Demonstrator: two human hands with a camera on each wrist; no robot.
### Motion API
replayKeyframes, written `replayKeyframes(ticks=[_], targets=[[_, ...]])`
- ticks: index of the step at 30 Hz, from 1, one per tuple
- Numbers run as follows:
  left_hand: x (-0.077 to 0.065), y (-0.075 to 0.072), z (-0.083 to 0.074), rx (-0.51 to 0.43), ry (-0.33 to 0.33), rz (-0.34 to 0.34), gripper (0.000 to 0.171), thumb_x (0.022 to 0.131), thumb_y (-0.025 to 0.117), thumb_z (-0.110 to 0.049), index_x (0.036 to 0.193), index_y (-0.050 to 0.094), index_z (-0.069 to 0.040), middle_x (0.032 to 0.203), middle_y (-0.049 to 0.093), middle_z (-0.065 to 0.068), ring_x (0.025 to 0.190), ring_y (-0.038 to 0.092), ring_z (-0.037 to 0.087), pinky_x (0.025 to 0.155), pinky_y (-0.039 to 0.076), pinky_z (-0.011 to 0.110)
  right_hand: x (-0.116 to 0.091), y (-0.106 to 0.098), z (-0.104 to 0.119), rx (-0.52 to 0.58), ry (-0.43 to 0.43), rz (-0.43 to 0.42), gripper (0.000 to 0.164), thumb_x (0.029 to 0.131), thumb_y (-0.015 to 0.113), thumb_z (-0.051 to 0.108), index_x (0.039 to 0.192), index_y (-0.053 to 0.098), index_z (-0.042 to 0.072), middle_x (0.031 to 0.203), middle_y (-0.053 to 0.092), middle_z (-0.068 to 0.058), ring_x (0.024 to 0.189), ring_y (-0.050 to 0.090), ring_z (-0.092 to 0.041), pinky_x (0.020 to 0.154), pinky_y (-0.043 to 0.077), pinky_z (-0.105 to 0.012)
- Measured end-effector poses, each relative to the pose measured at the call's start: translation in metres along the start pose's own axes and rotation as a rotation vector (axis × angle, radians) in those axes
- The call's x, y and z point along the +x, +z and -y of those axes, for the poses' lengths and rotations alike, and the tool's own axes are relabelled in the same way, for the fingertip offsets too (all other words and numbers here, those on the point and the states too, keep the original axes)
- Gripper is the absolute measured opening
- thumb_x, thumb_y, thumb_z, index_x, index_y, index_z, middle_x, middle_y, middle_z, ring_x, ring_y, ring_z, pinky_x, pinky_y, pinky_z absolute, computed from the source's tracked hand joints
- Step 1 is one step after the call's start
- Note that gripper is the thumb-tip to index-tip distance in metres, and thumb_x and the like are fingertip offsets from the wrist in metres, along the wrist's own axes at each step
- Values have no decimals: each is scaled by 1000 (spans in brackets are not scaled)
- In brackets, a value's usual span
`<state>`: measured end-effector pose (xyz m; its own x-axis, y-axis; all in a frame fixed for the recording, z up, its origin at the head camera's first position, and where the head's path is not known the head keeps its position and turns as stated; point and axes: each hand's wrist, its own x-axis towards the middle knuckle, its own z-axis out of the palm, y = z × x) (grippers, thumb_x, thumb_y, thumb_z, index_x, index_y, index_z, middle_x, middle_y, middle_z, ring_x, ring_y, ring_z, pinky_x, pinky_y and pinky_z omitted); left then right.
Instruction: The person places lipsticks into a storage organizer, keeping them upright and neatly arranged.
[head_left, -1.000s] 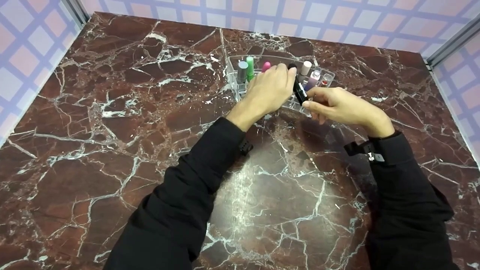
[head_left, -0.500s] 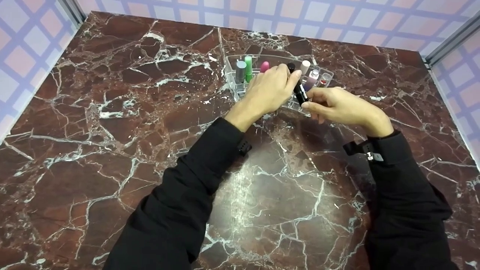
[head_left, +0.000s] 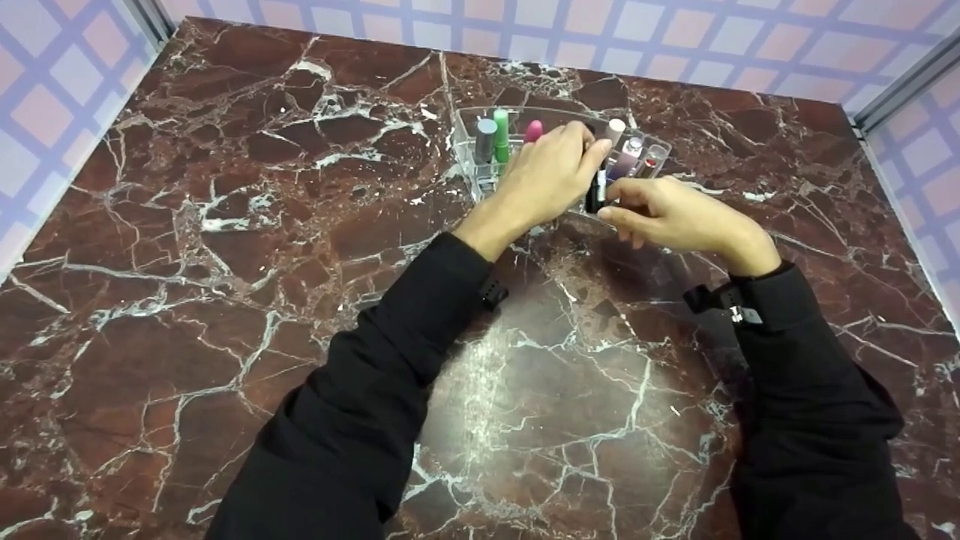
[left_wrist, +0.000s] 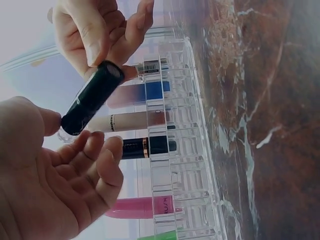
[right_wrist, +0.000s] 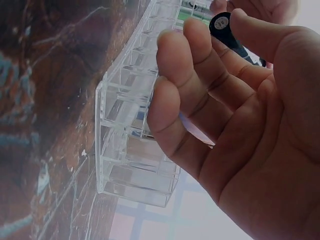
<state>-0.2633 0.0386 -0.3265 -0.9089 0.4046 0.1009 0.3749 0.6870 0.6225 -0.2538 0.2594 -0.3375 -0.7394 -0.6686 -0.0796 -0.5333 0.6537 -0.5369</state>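
My left hand [head_left: 551, 169] and right hand [head_left: 675, 214] meet at a black lipstick-like tube [head_left: 596, 193] in front of a clear cosmetics organizer [head_left: 465, 161]. In the left wrist view, the left thumb and fingers pinch the clear-tipped end of the black tube [left_wrist: 95, 97]. The right thumb and forefinger hold its round other end, and the remaining right fingers [right_wrist: 172, 55] are bent loosely. Behind the hands, a black tube with a gold ring [left_wrist: 135, 148], a cream tube [left_wrist: 130, 121] and a pink tube [left_wrist: 135, 207] stand in the organizer's slots.
More cosmetics stand in the organizer: a grey-capped tube [head_left: 486, 139], a green tube [head_left: 501, 135], a white-capped one [head_left: 615, 131] and a purple one [head_left: 628, 154]. It sits on a dark red marbled tabletop [head_left: 300, 225]. Checkered panels [head_left: 637, 37] rise behind and at both sides.
The black tube has turned from slanted to nearly upright in the head view. The right hand has shifted slightly left with it, while the left thumb has moved a little right.
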Motion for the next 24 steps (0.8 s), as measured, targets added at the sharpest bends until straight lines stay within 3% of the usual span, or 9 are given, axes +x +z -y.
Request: replayKeyframes(ticks=[3,7,12,18,24], targets=[[0,-2,-1,-9,28,-21,41,112,36,-43,136,54,-13,103,58,-4,83,55,9,89,46,23,0,-1,1,-8,8,-3,33,109,55,32,123,65,3,82,69,-7,67,66,-18,59,56,-29],[0,-4,-2,-3,58,-34,42,112,37,-43,138,55,-15,105,60,-7,89,56,6,109,33,26,0,-1,2,-38,25,-54,35,108,57,32,127,64,3,78,68,-5,64,66,-21,57,53,-28],[0,-3,-2,-10,120,-24,40,113,39,-38,139,56,-14,112,65,-5,96,59,5,98,40,20,1,0,2,-65,7,-107,29,107,59,30,117,63,3,73,68,-6,61,65,-28,54,51,-28],[2,-2,-2,20,202,4,38,113,42,-34,139,59,-12,124,67,-1,108,62,9,100,42,19,0,0,1,-54,-46,-88,24,108,58,28,97,59,6,72,66,-2,61,65,-19,53,52,-28],[3,-6,-2,49,241,2,37,111,44,-35,135,62,-14,124,69,-1,110,58,13,100,39,22,0,-2,0,-47,-45,-68,24,108,58,27,111,63,4,76,67,-6,63,66,-19,56,53,-28]])
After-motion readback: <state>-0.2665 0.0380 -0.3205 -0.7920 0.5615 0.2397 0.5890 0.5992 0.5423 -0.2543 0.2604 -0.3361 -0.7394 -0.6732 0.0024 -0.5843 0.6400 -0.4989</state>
